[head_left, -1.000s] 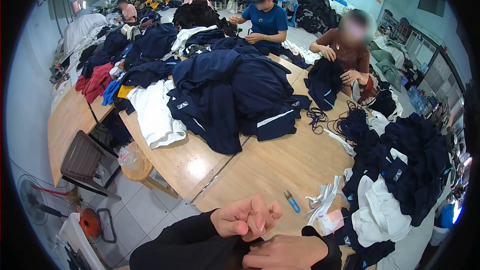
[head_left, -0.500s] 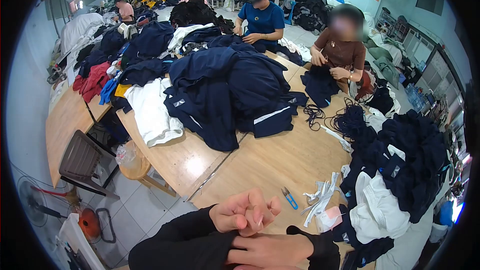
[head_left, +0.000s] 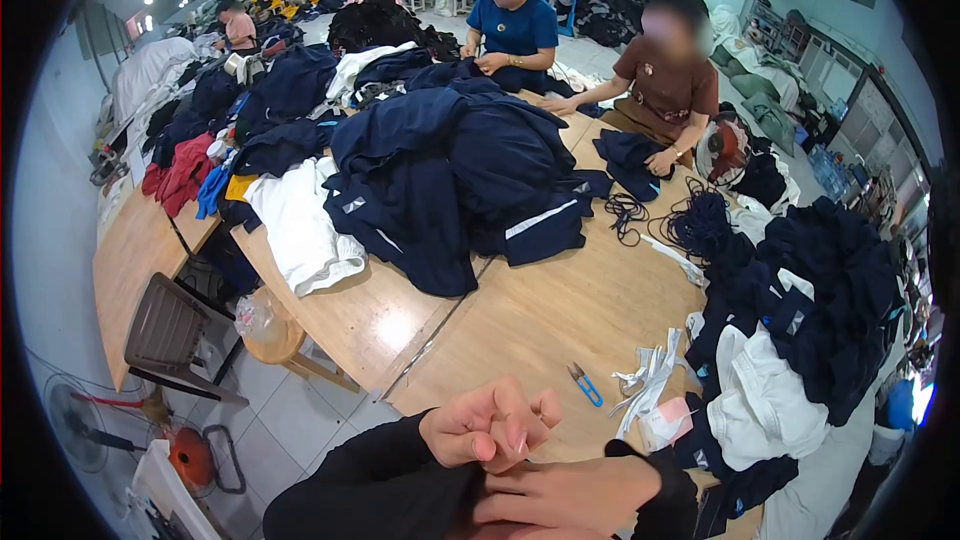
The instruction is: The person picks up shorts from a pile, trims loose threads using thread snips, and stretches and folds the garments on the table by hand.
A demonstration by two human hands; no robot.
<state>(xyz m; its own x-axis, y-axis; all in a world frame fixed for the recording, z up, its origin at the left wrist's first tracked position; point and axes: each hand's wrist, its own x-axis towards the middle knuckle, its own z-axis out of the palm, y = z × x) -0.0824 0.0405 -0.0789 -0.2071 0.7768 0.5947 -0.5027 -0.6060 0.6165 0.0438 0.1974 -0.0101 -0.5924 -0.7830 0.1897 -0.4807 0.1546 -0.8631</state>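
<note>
1. Left hand (head_left: 490, 425): fingers loosely curled and partly open, the thumb lying close to them; no object is visible within the grasp. The hand is raised above the near edge of the wooden table (head_left: 540, 325), its forearm entering from the lower left.
2. Right hand (head_left: 570, 498): back uppermost, fingers slightly spread and directed leftward, in contact with the black sleeve (head_left: 365, 480) of the left arm. The fingertips are obscured by dark cloth; whether they grasp it cannot be told. The forearm enters from the lower right.
3. Black sleeve: covers the left forearm and lies below the left hand, at the bottom of the view.
4. Surroundings: blue-handled snips (head_left: 586, 386) lie on the table beyond the hands, near the white strips (head_left: 655, 380). Dark garments (head_left: 450, 175) are heaped farther back; a white garment (head_left: 765, 400) lies to the right.
</note>
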